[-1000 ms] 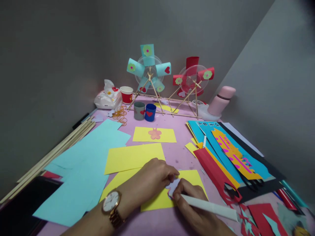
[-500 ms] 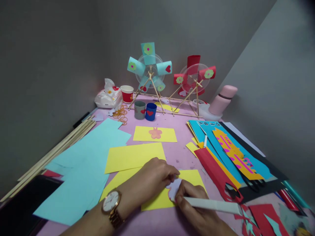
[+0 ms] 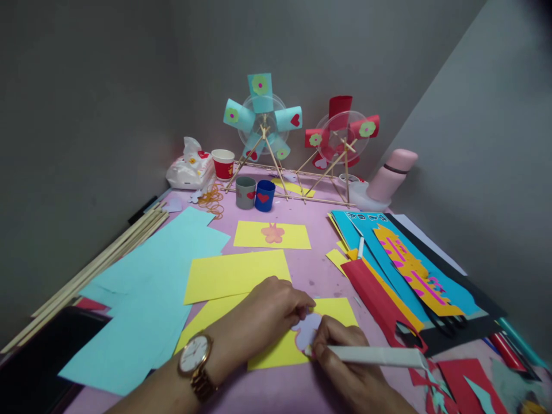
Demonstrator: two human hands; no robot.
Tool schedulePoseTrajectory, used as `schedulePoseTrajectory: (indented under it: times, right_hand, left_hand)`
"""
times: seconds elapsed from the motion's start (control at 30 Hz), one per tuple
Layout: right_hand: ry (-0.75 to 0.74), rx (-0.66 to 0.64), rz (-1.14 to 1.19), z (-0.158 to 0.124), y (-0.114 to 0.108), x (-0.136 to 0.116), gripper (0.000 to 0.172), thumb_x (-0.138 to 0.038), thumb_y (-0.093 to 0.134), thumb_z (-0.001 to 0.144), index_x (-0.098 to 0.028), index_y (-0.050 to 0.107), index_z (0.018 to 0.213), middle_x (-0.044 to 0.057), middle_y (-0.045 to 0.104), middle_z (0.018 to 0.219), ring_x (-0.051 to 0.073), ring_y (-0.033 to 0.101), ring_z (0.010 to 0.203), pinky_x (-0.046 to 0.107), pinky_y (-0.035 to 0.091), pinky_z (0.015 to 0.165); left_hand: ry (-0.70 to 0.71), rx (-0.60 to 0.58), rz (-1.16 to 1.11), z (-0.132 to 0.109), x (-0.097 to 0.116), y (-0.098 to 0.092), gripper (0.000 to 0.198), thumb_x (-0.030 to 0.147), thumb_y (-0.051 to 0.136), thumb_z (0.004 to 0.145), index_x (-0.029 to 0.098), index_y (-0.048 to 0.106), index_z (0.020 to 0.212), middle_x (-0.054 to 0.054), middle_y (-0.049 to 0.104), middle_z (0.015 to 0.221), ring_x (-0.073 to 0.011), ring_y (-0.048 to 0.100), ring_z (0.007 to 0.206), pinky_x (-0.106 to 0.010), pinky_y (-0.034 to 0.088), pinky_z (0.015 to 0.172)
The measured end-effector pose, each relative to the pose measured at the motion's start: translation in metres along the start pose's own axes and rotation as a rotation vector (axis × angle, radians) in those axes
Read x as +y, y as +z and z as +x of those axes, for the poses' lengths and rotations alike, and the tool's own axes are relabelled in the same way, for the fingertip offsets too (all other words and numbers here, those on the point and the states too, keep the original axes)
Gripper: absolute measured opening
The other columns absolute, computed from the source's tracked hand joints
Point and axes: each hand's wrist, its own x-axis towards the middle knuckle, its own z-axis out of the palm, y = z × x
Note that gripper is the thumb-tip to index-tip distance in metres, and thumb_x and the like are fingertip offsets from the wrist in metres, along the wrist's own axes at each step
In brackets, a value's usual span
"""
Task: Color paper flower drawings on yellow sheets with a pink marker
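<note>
My right hand (image 3: 345, 356) is closed around a white marker (image 3: 379, 356), its tip at the lower edge of a lavender paper cutout (image 3: 307, 333). The cutout, with rounded lobes like a butterfly's, lies flat on a yellow paper rectangle (image 3: 276, 357). Orange-pink marks show along its edge. My left hand (image 3: 278, 302), with a watch on its wrist, has its fingers pinched at the cutout's top, holding it against the yellow paper. Farther forward, another yellow rectangle (image 3: 248, 234) bears an orange-pink butterfly (image 3: 272, 233). A plain yellow sheet (image 3: 233, 276) lies between them.
Light blue sheets (image 3: 146, 299), wooden sticks (image 3: 103, 261) and a dark tablet-like object (image 3: 52, 356) lie left. Coloured papers (image 3: 371, 293) and red scraps (image 3: 466, 379) lie right. Behind stand paper cups (image 3: 264, 195), two stick-framed wheels (image 3: 264, 123) and a pink bottle (image 3: 390, 175).
My right hand has shifted slightly right and down along the cutout's edge with the marker. My left hand stays in place.
</note>
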Motion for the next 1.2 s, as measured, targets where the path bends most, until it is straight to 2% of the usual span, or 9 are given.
schedulePoseTrajectory:
  times: [0.27,0.57,0.7,0.83,0.97,1.2]
  right_hand:
    - [-0.010,0.067,0.052,0.001,0.002,0.001,0.016,-0.019,0.041,0.081,-0.022,0.041,0.066,-0.005,0.046,0.056,0.012,0.042,0.050,0.024,0.027,0.047]
    - [0.009,0.095,0.092,0.000,0.003,0.004,0.017,-0.023,0.040,0.084,-0.022,0.040,0.067,-0.005,0.044,0.056,0.012,0.041,0.049,0.023,0.027,0.047]
    - [0.060,0.114,0.156,-0.001,0.002,-0.001,0.018,-0.025,0.043,0.083,-0.022,0.042,0.065,-0.006,0.041,0.054,0.012,0.037,0.048,0.024,0.024,0.047]
    - [0.161,0.229,0.264,-0.002,0.001,-0.007,0.018,-0.026,0.046,0.079,-0.023,0.043,0.061,-0.007,0.035,0.051,0.012,0.031,0.047,0.025,0.022,0.046]
    - [0.194,0.303,0.283,-0.002,0.002,-0.007,0.019,-0.027,0.047,0.078,-0.023,0.044,0.059,-0.006,0.037,0.051,0.013,0.033,0.049,0.025,0.024,0.047]
    - [0.156,0.219,0.212,-0.002,0.001,-0.006,0.019,-0.028,0.047,0.079,-0.022,0.042,0.062,-0.007,0.036,0.051,0.012,0.032,0.047,0.025,0.022,0.047]
  left_hand:
    - [-0.010,-0.005,0.000,0.000,0.001,0.000,0.019,0.004,0.053,0.075,0.019,0.060,0.066,0.003,0.059,0.058,-0.0102,0.051,0.055,-0.021,0.033,0.057]
    - [-0.026,-0.014,0.019,0.000,0.003,-0.001,0.019,0.003,0.053,0.075,0.019,0.060,0.067,0.004,0.058,0.059,-0.0095,0.049,0.055,-0.022,0.031,0.058]
    - [-0.024,-0.027,0.035,0.001,0.005,-0.004,0.021,0.003,0.053,0.075,0.020,0.061,0.067,0.004,0.057,0.058,-0.0098,0.049,0.055,-0.022,0.031,0.058]
    - [-0.016,-0.026,0.062,0.000,0.003,-0.002,0.019,0.004,0.055,0.076,0.020,0.060,0.067,0.005,0.057,0.059,-0.0100,0.050,0.057,-0.022,0.031,0.059]
    - [-0.023,-0.024,0.096,-0.002,0.003,0.001,0.016,0.007,0.061,0.073,0.020,0.056,0.065,0.005,0.055,0.059,-0.0115,0.050,0.059,-0.023,0.031,0.058]
    - [-0.057,-0.033,0.139,-0.004,0.015,-0.002,0.017,0.006,0.066,0.070,0.020,0.056,0.068,0.004,0.060,0.067,-0.0141,0.054,0.067,-0.024,0.033,0.064]
